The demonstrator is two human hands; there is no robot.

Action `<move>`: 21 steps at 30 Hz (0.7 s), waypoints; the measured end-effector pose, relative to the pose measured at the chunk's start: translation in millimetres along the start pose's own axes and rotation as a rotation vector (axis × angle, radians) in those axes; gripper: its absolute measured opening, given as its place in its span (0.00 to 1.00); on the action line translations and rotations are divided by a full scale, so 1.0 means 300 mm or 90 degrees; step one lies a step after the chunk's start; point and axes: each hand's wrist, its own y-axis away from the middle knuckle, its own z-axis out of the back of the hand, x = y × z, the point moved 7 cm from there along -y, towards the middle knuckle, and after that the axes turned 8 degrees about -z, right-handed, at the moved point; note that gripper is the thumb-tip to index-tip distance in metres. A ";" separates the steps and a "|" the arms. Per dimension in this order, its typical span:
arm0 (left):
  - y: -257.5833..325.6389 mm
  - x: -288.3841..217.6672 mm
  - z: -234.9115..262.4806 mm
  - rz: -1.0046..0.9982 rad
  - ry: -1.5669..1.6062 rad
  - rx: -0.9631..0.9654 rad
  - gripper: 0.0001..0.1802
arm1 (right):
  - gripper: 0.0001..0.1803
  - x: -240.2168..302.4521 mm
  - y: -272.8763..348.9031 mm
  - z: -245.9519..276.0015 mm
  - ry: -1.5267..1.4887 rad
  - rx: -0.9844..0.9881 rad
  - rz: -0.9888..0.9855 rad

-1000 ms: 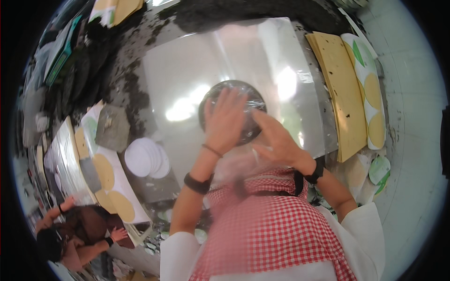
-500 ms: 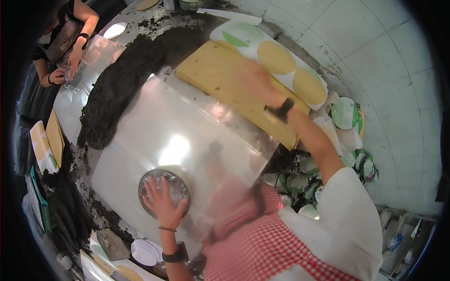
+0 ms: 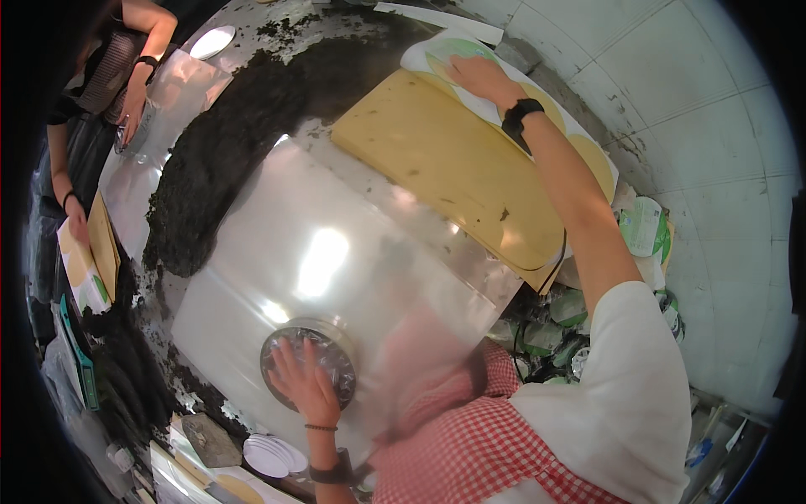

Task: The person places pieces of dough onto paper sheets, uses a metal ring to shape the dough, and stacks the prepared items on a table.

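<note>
Apron, checked red and white, shows at the lower edge beside a white sleeve. Left hand lies palm down on a round dark pack covered in crinkled clear film; its fingers are extended and spread apart, touching the top, with no grip closed around it. The round pack sits on the near part of a large shiny plastic sheet, which reflects overhead light. To the left of it are a stack of white discs and, just beside these, a grey stone block. On the right, round packs with green and white labels lie in a heap near the wall. Beyond the plastic sheet lies a stack of yellow paper, marked with dark specks. Right hand reaches past it, arm outstretched, over a label sheet printed with yellow and green circles; the fingers are extended, but whether they grip an edge cannot be told. A long dark heap borders the plastic sheet. Past the heap, a co-worker's two hands are apart, one near a clear sheet. A tiled wall stands at right.
</note>
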 end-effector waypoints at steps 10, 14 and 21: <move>0.020 0.053 0.036 0.058 0.066 -0.049 0.34 | 0.13 0.207 0.164 0.612 -0.002 -0.376 -0.006; 0.058 0.076 0.054 0.092 0.005 -0.175 0.32 | 0.20 0.457 0.509 0.532 -0.296 -0.259 0.035; 0.114 0.078 0.059 0.093 0.009 -0.255 0.29 | 0.19 1.157 1.008 0.287 -0.501 -0.100 0.256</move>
